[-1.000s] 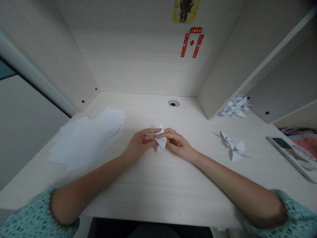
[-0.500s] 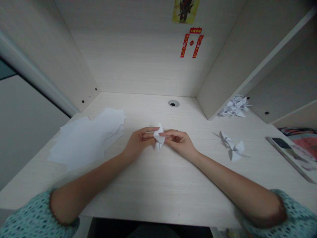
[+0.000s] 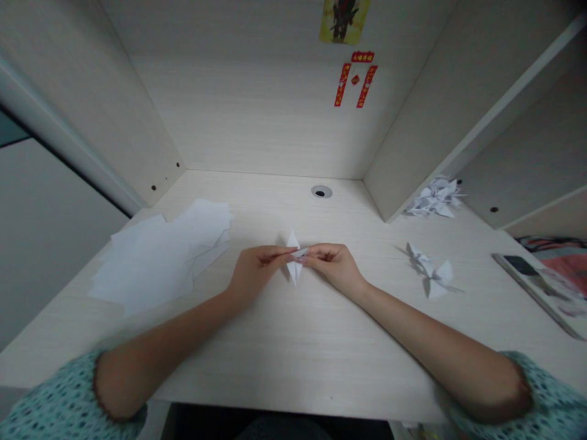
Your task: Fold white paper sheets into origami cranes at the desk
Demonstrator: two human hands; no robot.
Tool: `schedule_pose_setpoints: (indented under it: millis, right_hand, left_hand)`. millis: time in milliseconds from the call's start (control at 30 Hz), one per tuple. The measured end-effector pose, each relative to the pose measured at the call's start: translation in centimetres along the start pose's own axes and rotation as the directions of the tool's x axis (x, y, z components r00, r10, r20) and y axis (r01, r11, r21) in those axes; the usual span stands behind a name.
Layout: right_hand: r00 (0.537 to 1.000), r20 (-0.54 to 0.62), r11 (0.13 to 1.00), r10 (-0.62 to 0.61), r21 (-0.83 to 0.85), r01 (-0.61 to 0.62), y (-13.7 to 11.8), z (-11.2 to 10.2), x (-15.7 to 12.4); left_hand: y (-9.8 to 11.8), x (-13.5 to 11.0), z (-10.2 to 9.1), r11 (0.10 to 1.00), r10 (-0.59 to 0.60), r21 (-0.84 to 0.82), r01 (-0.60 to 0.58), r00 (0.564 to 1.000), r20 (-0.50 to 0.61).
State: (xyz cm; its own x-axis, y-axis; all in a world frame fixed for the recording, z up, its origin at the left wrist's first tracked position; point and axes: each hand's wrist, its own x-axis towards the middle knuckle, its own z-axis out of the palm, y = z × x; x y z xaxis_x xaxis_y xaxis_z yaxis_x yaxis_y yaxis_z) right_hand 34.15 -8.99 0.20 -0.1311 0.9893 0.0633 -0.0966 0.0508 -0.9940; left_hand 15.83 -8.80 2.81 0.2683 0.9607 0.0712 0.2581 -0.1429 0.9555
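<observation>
"Both hands clamp the folded paper (image 3: 293, 269) at the desk's (image 3: 293, 354) middle, left hand (image 3: 254, 270) and right hand (image 3: 334, 266) pinching together."
"Changed, though — moments ago it bulged; now it's a slim, flat diamond."

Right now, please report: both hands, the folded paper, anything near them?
Left hand, right hand: both pinching folded paper at its middle. Paper narrow, points at both ends. Loose sheets left, paper figure right, both apart.

Paper stack (image 3: 156, 260) lies left of the folded paper (image 3: 293, 269), finished crane (image 3: 431, 272) right.
</observation>
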Motion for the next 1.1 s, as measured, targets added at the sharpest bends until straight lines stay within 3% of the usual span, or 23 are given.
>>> schedule_pose_setpoints:
  millis: [100, 333, 733, 1100]
  right_hand:
    - [1.000, -0.015, 1.000, -0.003, 0.009, 0.003, -0.22, 0.27, -0.19]
    - [0.998, -0.055, 0.989, 0.027, 0.144, -0.019, -0.52, 0.66, -0.50]
    - [0.997, -0.068, 1.000, -0.022, 0.019, 0.023, -0.78, 0.66, -0.59]
    - [0.997, -0.066, 0.998, 0.048, 0.046, -0.045, -0.40, 0.38, -0.39]
  left_hand:
    - [0.02, -0.05, -0.11, 0.999, 0.015, 0.031, -0.013, 0.998, -0.058]
    - [0.14, 0.07, 0.12, 0.990, -0.054, -0.135, 0.049, 0.998, -0.038]
    - [0.21, 0.10, 0.07, 0.950, -0.186, -0.253, 0.184, 0.982, 0.013]
    - [-0.09, 0.17, 0.04, 0.975, -0.131, -0.181, 0.131, 0.991, 0.017]
